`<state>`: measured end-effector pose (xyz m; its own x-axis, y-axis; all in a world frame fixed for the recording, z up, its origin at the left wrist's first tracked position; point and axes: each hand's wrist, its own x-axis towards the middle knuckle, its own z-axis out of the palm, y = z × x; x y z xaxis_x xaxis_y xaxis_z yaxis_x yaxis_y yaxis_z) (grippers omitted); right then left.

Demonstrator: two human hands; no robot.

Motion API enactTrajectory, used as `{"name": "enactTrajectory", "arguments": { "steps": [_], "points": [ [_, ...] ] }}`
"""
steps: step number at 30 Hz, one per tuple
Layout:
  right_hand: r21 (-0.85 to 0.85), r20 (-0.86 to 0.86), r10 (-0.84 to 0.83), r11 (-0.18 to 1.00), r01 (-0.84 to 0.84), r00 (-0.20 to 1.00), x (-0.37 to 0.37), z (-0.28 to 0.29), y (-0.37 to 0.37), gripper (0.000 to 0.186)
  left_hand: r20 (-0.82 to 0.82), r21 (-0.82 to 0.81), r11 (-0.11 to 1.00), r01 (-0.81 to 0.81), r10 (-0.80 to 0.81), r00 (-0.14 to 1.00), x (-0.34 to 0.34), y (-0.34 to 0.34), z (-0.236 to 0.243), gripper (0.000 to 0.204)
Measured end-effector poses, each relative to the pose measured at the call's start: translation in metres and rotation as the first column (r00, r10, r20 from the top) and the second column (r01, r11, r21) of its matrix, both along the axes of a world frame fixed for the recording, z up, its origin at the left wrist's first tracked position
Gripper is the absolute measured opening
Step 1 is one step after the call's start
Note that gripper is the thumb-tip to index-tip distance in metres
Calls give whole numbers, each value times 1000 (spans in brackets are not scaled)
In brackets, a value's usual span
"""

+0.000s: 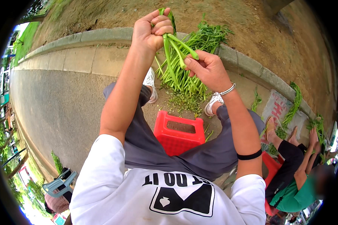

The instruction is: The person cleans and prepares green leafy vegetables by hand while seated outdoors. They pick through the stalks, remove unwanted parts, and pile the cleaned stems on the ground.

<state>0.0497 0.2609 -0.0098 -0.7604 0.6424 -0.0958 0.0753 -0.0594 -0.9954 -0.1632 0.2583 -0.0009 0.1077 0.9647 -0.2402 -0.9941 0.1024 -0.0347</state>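
My left hand (154, 30) is closed round a small bunch of green vegetable stalks (175, 49), raised above the ground. Leaves poke out at the top of that fist, and the thick pale-green stems hang down from it. At the lower ends of the stems, the thumb and fingers of my right hand (208, 69) pinch a stalk; part of the grip is hidden. Below both hands lies a large heap of the same leafy greens (210, 37), its stems toward me. Short trimmed bits (186, 103) are scattered at the near side of the heap.
A red plastic stool (180, 131) stands between my legs. Behind the heap a stone kerb (248, 63) curves past bare soil. To the right another person in a green shirt (294, 195) sits beside more greens (294, 101) on a pale sack (276, 107). A grey-blue chair (60, 185) is at lower left.
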Motion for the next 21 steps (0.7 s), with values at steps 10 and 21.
{"name": "enactTrajectory", "arguments": {
  "steps": [10, 21],
  "points": [
    [528, -222, -296, 765, 369, 929, -3, 11, -7, 6, 15, 73, 996, 47, -48, 999, -1, 3, 5, 26],
    [738, -428, -227, 470, 484, 875, -1, 18, -7, 9, 110, 148, 983, 109, -125, 986, 11, 4, 9, 37]
  ]
}}
